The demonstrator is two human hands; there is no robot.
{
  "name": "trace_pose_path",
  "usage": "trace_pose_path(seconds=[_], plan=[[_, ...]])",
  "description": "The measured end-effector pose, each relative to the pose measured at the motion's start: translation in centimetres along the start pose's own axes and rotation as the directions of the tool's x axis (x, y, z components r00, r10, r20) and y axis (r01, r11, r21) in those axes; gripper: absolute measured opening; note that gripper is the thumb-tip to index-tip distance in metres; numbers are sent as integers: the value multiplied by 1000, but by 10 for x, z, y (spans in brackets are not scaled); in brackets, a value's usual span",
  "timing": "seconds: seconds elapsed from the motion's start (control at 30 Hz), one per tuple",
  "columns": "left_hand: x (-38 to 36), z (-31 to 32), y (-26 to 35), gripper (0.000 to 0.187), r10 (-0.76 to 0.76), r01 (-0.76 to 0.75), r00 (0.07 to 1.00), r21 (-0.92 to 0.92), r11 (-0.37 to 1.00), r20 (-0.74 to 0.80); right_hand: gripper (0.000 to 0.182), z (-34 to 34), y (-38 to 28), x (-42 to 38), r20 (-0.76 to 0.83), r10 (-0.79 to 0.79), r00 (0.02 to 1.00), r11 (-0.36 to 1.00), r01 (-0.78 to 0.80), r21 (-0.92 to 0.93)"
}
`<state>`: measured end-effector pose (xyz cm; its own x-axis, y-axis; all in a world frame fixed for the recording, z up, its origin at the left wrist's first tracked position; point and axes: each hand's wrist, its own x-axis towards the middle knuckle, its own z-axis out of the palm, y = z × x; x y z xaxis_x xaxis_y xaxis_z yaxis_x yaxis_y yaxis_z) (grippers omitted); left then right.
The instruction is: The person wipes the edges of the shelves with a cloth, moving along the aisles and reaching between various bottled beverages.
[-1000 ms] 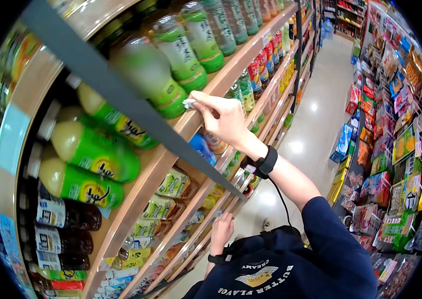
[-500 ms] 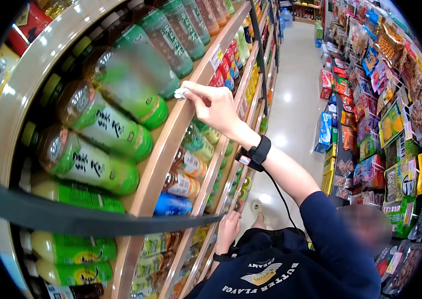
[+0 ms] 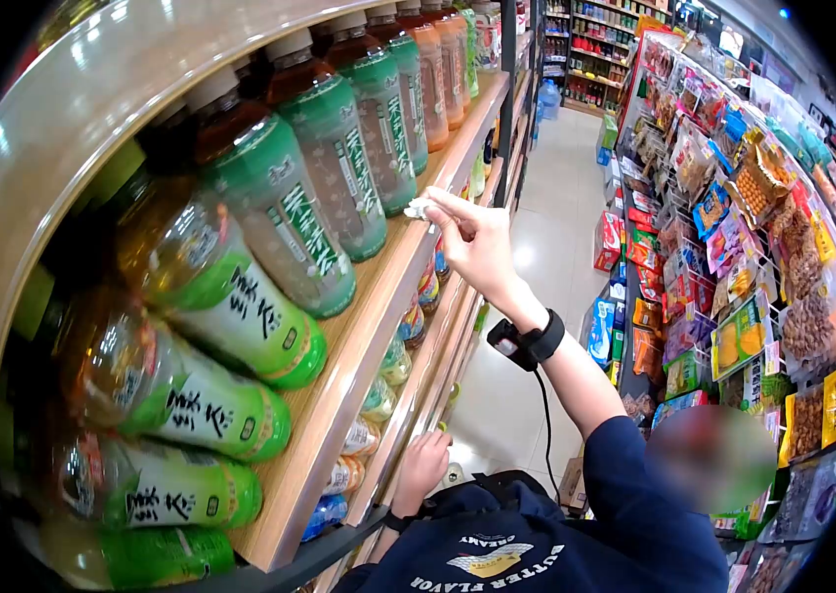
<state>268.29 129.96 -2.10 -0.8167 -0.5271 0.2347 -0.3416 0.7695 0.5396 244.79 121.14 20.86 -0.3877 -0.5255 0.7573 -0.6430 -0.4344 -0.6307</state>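
My right hand (image 3: 475, 242), with a black band at its wrist, pinches a small crumpled white piece (image 3: 420, 209) between thumb and fingertips. The piece is at the front edge of the wooden shelf (image 3: 378, 306), beside the base of a green-labelled bottle (image 3: 374, 148). Lower down, my left hand (image 3: 425, 461) is beside the edges of the lower shelves, its fingers loosely extended and partly curled. I see nothing held in it. Green tea bottles (image 3: 245, 321) lean in a row on the upper shelf, to the left of my right hand.
Lower shelves hold more bottles (image 3: 344, 474). A pale tiled aisle floor (image 3: 561, 188) runs ahead. Racks of packaged snacks (image 3: 734, 247) line the right side. A blurred round patch (image 3: 712, 458) covers something by my right arm. Stocked shelves (image 3: 601, 44) stand at the far end.
The view has shifted, bringing the upper bottles closer. My right hand, still pinching the white piece, is now further along the shelf edge. My left hand appears slightly lower and further left.
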Motion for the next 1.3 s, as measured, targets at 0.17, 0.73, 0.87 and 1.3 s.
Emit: trace_pose_path(seconds=[0.17,0.73,0.87,1.3], plan=[[25,1,0,5,-32,32,999,5,999,8,21,-14,22,26,32,70,997,997,-70,11],[180,83,32,7,-247,255,964,75,964,-97,21,-53,200,145,7,-26,1000,999,25,36],[203,90,38,6,-303,313,942,57,948,-143,21,-55,237,167,-26,-139,990,990,140,16],[287,112,5,10,-294,302,948,51,952,-120,19,-81,287,217,-6,-56,998,998,56,-12]])
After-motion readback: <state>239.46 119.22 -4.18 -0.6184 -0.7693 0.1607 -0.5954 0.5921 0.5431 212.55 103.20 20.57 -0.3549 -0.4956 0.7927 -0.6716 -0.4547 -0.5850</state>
